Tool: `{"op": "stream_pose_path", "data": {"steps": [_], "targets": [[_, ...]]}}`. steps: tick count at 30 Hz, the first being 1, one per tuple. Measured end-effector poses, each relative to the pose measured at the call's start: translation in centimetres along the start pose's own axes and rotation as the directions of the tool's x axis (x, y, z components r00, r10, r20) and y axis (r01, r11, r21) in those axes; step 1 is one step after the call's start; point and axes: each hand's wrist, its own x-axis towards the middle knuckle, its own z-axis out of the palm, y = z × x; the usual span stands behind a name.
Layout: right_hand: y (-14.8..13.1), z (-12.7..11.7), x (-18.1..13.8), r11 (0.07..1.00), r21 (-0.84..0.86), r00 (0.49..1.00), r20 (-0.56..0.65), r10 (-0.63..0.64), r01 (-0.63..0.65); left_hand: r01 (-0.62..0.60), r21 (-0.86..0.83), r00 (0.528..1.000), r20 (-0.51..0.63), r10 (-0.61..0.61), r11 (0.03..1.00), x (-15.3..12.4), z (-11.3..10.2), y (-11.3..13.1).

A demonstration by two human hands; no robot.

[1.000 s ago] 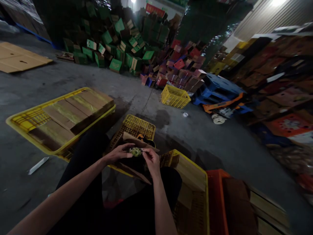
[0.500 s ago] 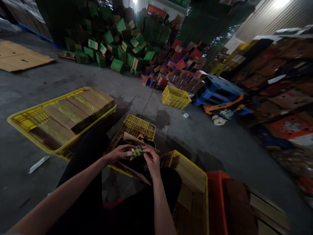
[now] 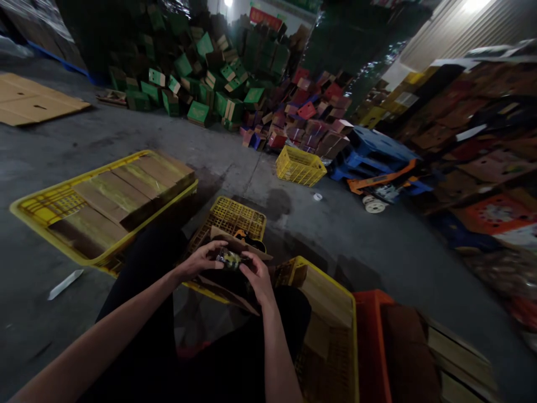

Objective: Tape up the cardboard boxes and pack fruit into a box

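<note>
My left hand and my right hand meet in front of me, both with fingers curled around a small dark and yellowish object whose kind I cannot make out. The object sits between the fingertips of both hands, above a folded piece of brown cardboard that rests on an overturned yellow crate. My dark-clothed legs fill the bottom of the view beneath my forearms.
A yellow crate of flattened cardboard lies to the left. Another yellow crate and an orange crate stand at the right. A further yellow crate, blue pallets and heaps of green boxes and red boxes lie beyond on the concrete floor.
The small object has turned between my fingers and now looks darker. My hands have drawn slightly closer together and shifted a little up.
</note>
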Motion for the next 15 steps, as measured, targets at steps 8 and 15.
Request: {"op": "stream_pose_path", "data": {"steps": [8, 15], "targets": [[0.22, 0.07, -0.07, 0.998, -0.044, 0.997, 0.064, 0.037, -0.034, 0.041, -0.079, 0.998, -0.045, -0.044, 0.996, 0.03, 0.11, 0.08], [0.49, 0.54, -0.10, 0.996, 0.034, 0.994, 0.070, 0.079, -0.081, 0.001, -0.097, 0.997, -0.081, -0.009, 0.995, 0.02, 0.15, 0.06]]}}
